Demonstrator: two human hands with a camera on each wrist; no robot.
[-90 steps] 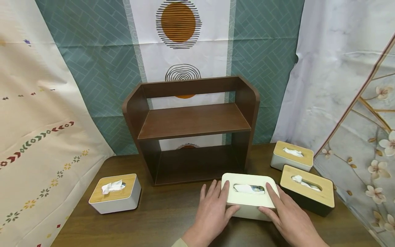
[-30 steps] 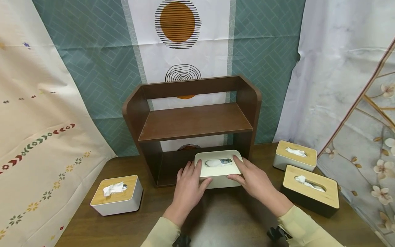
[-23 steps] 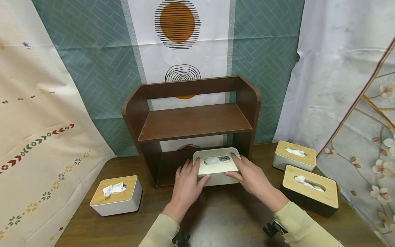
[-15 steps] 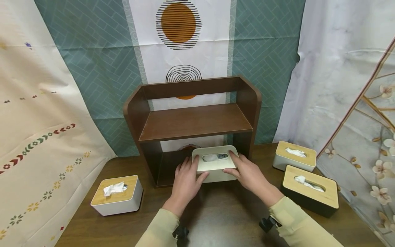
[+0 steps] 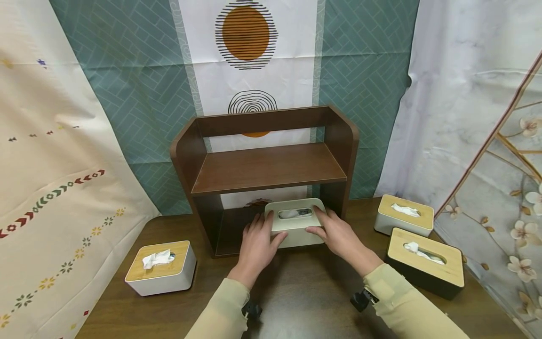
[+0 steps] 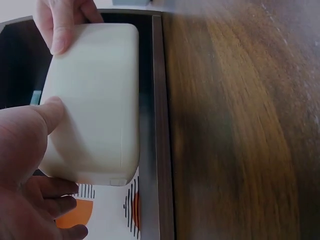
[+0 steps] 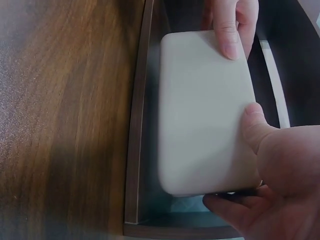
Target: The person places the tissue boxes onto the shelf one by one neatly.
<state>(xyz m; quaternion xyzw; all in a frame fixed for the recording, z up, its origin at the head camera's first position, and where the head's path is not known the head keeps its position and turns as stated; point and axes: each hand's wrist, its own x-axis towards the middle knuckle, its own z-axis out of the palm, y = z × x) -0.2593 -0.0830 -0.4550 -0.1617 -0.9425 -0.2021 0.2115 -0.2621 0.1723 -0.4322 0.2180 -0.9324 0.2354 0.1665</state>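
A cream tissue box point(image 5: 298, 238) with an oval slot in its lid sits at the right part of the shelf unit's lower compartment. My left hand point(image 5: 256, 245) grips its left end, thumb on the front face. At the opposite end my right hand point(image 5: 338, 235) holds it the same way. The left wrist view shows the front face of the box point(image 6: 97, 95), with the thumb pressed on it and the other fingers around its end. In the right wrist view the dark shelf edge point(image 7: 135, 150) runs alongside the box point(image 7: 205, 110).
The brown two-tier shelf unit point(image 5: 271, 167) stands at the back of the wooden desk point(image 5: 305, 296). A white tissue box with a bamboo lid point(image 5: 161, 268) is at left. To the right are a similar white one point(image 5: 402, 223) and a black one point(image 5: 423, 273). Patterned cloth hangs behind.
Both hands have carried the cream tissue box leftward and away from the desk's front into the lower compartment. Over the last half second it has slid slightly deeper.
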